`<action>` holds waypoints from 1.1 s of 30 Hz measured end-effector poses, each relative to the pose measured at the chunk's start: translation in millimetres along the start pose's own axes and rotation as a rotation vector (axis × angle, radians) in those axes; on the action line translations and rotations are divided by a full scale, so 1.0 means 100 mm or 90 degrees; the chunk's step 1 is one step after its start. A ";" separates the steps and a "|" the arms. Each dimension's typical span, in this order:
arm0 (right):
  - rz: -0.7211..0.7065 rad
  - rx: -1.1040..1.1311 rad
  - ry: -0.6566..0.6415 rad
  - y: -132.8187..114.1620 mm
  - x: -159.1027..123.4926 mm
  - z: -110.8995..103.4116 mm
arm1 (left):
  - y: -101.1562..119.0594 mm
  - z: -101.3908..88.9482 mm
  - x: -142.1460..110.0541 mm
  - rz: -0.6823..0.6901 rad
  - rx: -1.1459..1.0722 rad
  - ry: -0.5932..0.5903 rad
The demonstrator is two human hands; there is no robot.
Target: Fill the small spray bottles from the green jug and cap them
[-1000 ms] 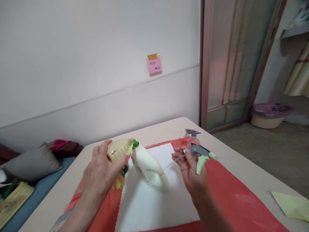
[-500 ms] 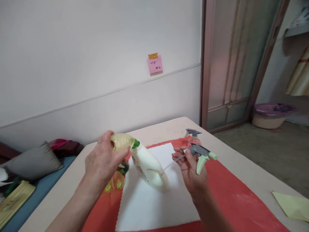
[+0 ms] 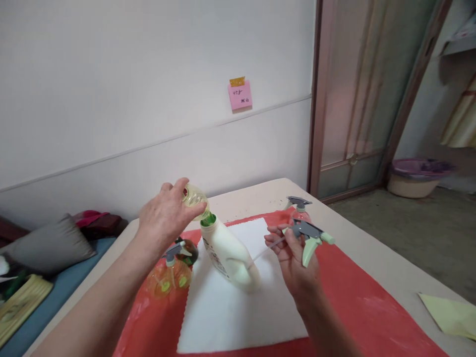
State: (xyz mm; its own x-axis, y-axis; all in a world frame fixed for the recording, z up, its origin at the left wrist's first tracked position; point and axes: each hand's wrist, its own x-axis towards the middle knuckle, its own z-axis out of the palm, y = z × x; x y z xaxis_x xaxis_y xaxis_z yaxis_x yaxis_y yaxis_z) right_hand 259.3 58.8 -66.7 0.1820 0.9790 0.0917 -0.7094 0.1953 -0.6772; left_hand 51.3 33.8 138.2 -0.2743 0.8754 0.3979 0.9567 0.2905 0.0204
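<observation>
The translucent yellow ribbed bottle [image 3: 196, 198], just left of the frame's centre, is clamped between the thumb and fingers of the left hand [image 3: 163, 213], tipped mouth-down over the opening of a white plastic bottle [image 3: 228, 253], with something green where they meet. The white bottle's long axis slants from its mouth, upper left, to its base, lower right, so the left hand is nearer the mouth and the right hand [image 3: 293, 270] nearer the base. The right hand, palm up, has its thumb and fingers closed on a grey and pale-green trigger spray head [image 3: 310, 233]; its thin tube [image 3: 275, 243] points lower left towards the white bottle.

Beneath lie a white scallop-edged sheet [image 3: 245, 322] and a red plastic cover [image 3: 357, 297] on the beige table [image 3: 394, 272]. Orange-tinted clear spray bottles [image 3: 173, 272] are at lower left, a pinkish one [image 3: 300, 216] right of centre. Behind, the pale wall [image 3: 111, 74] bears a pink note [image 3: 240, 95]; a glazed sliding door [image 3: 364, 89] fills the upper right
</observation>
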 end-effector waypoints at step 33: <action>-0.002 0.047 0.039 -0.29 -0.08 0.20 | -0.21 2.17 -2.04 -0.249 -0.956 -0.080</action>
State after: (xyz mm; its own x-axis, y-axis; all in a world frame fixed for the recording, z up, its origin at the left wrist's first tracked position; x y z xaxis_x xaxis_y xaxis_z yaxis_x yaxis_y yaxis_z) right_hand 264.5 46.8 -33.3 0.2241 0.9734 0.0476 -0.7570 0.2046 -0.6206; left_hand 65.7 -67.0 -141.8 -0.4536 0.8881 0.0741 0.0213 -0.0723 0.9972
